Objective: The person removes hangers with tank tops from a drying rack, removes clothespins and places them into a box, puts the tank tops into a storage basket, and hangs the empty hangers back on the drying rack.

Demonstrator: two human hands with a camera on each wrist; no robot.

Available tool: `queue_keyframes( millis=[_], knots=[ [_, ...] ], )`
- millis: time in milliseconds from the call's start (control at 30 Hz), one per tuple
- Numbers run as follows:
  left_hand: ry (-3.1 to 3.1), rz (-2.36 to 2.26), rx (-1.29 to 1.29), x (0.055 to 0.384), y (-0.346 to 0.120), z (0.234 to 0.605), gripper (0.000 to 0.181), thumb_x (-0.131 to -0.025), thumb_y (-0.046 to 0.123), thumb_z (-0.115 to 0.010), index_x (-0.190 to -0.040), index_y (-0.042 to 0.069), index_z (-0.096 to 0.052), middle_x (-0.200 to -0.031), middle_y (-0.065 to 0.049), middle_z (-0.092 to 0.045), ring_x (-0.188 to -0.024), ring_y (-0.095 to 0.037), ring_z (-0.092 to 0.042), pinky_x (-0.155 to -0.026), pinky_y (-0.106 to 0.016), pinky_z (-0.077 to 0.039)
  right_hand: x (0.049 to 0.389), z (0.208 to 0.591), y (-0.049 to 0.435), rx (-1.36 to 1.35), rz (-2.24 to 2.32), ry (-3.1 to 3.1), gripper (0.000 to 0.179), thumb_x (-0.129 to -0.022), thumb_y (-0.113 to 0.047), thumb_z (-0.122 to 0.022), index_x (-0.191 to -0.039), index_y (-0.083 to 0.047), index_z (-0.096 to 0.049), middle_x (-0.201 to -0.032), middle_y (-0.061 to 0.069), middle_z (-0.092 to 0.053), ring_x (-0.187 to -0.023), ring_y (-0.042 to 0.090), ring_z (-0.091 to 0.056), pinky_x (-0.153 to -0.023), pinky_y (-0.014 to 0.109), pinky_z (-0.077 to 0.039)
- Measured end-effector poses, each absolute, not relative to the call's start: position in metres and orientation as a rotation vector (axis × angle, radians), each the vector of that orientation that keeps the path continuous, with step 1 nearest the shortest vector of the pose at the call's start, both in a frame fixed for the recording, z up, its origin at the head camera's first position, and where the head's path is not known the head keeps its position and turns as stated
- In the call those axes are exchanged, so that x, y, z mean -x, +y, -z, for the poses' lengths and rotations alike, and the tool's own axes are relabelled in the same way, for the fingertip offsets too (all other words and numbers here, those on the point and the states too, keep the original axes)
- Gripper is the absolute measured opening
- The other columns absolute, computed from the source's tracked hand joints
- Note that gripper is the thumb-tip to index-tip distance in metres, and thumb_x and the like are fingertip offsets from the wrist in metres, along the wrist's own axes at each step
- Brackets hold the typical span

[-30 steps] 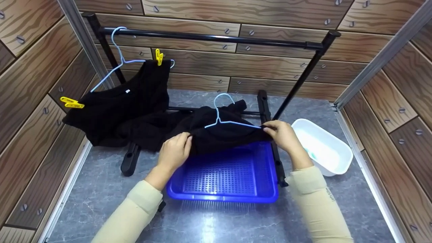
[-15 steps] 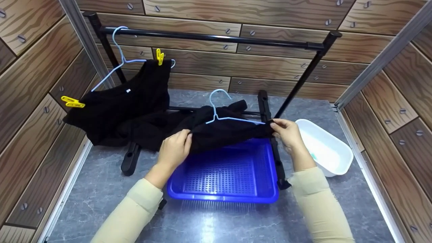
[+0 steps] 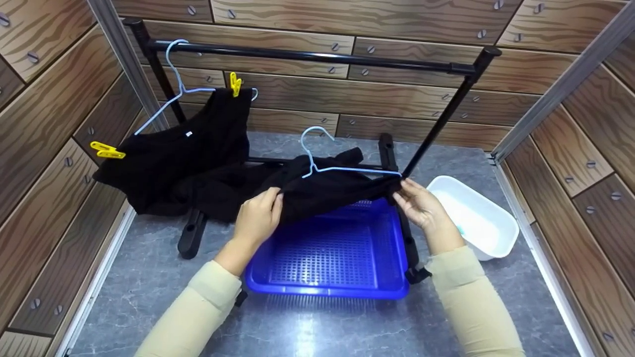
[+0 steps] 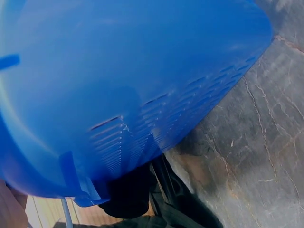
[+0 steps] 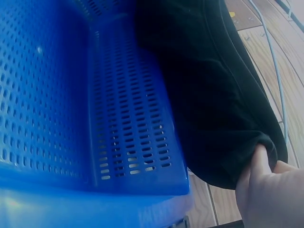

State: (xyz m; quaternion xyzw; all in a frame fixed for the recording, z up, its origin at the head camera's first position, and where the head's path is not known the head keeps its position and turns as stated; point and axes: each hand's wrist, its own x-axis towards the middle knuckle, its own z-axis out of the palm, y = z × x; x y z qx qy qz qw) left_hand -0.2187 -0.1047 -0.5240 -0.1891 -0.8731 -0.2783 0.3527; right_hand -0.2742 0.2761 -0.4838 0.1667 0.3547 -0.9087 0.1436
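Note:
A black garment stretches between my two hands above the far part of a blue basket. A light blue hanger lies along its upper edge, hook upward; its left arm disappears into the cloth. My left hand grips the garment left of the hook, thumb toward me. At the other end, my right hand pinches the cloth right by the hanger's exposed tip. In the right wrist view, fingers press into a fold of the garment. The left wrist view shows mostly the basket's outside.
Behind stands a black clothes rack. On its left hangs another black garment on a blue hanger, with yellow clips at both sides. A white tub sits on the grey floor at right. Wood-patterned walls enclose the area.
The hanger's hook has shifted left and up, while its right tip has come farther right, to my right fingers. My right hand has moved right and turned its palm upward. The left hand barely moves.

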Motion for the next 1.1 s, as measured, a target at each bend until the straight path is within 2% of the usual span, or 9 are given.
queue_keyframes(
  millis=[133,233,433,633,800,1100],
  knots=[
    [-2.252,0.731,0.487,0.219,-0.106,0.523,0.013,-0.099,0.016,-0.057,-0.102,0.006,-0.065,-0.083,-0.007,-0.071,-0.068,-0.037,-0.069,-0.058,-0.049,-0.052,0.273,0.485,0.273,-0.470,2.617,0.973,0.013,-0.104,0.001,-0.040,-0.113,-0.005,-0.048,-0.091,0.011,-0.067,-0.088,0.018,-0.068,-0.092,0.029,-0.052],
    [-2.243,0.746,0.494,0.220,-0.107,0.523,0.013,-0.099,0.015,-0.058,-0.103,0.006,-0.065,-0.084,-0.007,-0.071,-0.068,-0.037,-0.069,-0.058,-0.049,-0.053,0.270,0.486,0.270,-0.447,2.617,0.948,0.015,-0.104,0.000,-0.038,-0.110,-0.004,-0.051,-0.093,0.011,-0.068,-0.089,0.019,-0.068,-0.095,0.029,-0.051],
    [-2.241,0.768,0.524,0.221,-0.105,0.524,0.014,-0.100,0.014,-0.057,-0.105,0.005,-0.066,-0.085,-0.008,-0.072,-0.070,-0.035,-0.070,-0.060,-0.047,-0.054,0.266,0.490,0.262,-0.343,2.582,0.968,0.030,-0.106,0.000,-0.034,-0.104,-0.002,-0.064,-0.098,0.012,-0.071,-0.094,0.019,-0.069,-0.093,0.029,-0.052],
    [-2.235,0.781,0.541,0.220,-0.104,0.525,0.015,-0.101,0.015,-0.056,-0.105,0.004,-0.066,-0.085,-0.008,-0.071,-0.071,-0.035,-0.070,-0.061,-0.047,-0.055,0.262,0.492,0.256,-0.282,2.516,1.019,0.033,-0.106,0.002,-0.033,-0.104,-0.002,-0.066,-0.099,0.013,-0.072,-0.095,0.020,-0.070,-0.088,0.030,-0.054],
    [-2.233,0.784,0.561,0.220,-0.104,0.525,0.015,-0.101,0.014,-0.055,-0.104,0.004,-0.065,-0.084,-0.008,-0.071,-0.071,-0.035,-0.070,-0.061,-0.047,-0.054,0.260,0.494,0.252,-0.236,2.457,1.089,0.029,-0.106,0.003,-0.033,-0.106,-0.003,-0.062,-0.098,0.011,-0.071,-0.095,0.019,-0.070,-0.087,0.031,-0.055],
    [-2.222,0.760,0.597,0.220,-0.104,0.526,0.010,-0.099,0.012,-0.058,-0.101,0.004,-0.064,-0.080,-0.007,-0.069,-0.067,-0.033,-0.069,-0.059,-0.045,-0.054,0.254,0.499,0.247,-0.139,2.297,1.428,0.026,-0.103,0.006,-0.040,-0.089,-0.008,-0.057,-0.089,0.004,-0.069,-0.088,0.014,-0.068,-0.087,0.031,-0.055]
  ],
)
